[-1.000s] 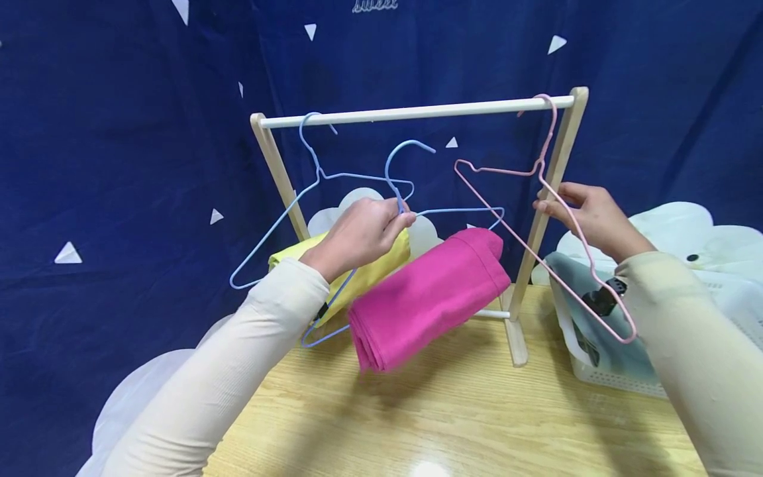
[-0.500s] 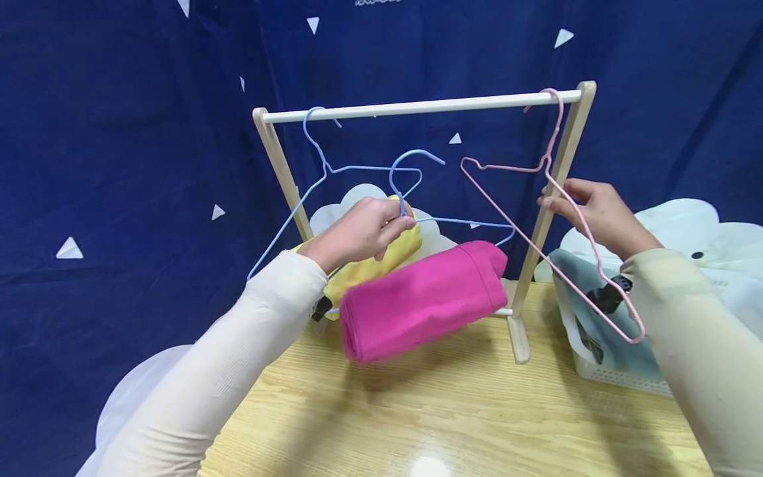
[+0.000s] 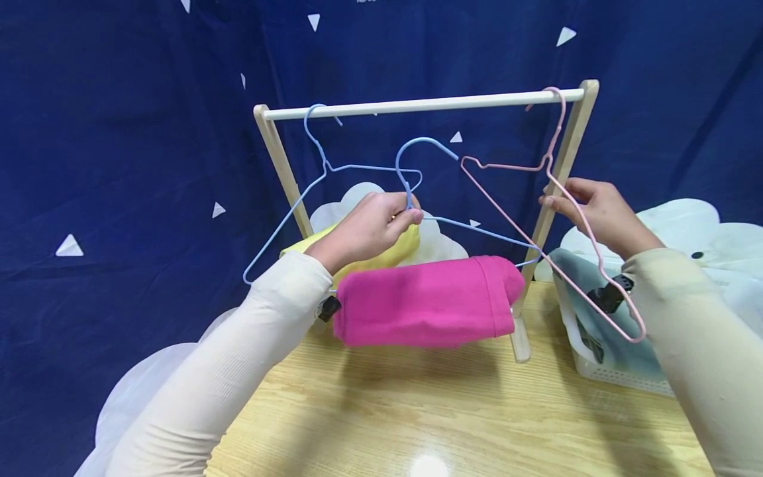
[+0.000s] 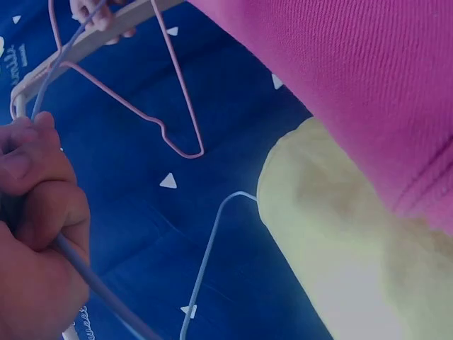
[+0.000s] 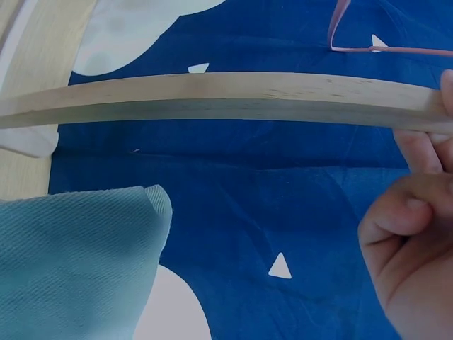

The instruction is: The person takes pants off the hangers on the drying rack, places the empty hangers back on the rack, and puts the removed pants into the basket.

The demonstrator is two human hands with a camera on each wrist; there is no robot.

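My left hand [image 3: 378,225] grips a blue hanger [image 3: 420,140] just under its hook, in front of the rack's top rail [image 3: 423,105]. A folded pink cloth [image 3: 426,301] lies over the bottom bar of this hanger. The hook is free of the rail. My right hand [image 3: 602,212] holds the rack's right wooden post [image 3: 572,142] between thumb and fingers. In the right wrist view this post [image 5: 233,95] crosses the frame. In the left wrist view the fingers [image 4: 53,205] curl round the hanger's wire, and the pink cloth [image 4: 361,78] hangs close by.
A second blue hanger [image 3: 286,228] hangs at the rail's left, with a yellow cloth [image 3: 390,255] behind the pink one. A pink hanger [image 3: 507,213] hangs at the right end. On the wooden table [image 3: 357,424] a white basket [image 3: 622,381] holds teal cloth [image 5: 71,262].
The held blue hanger and pink cloth have swung from a slant to nearly level, and the cloth's lower left end has risen. My right hand stays on the post.
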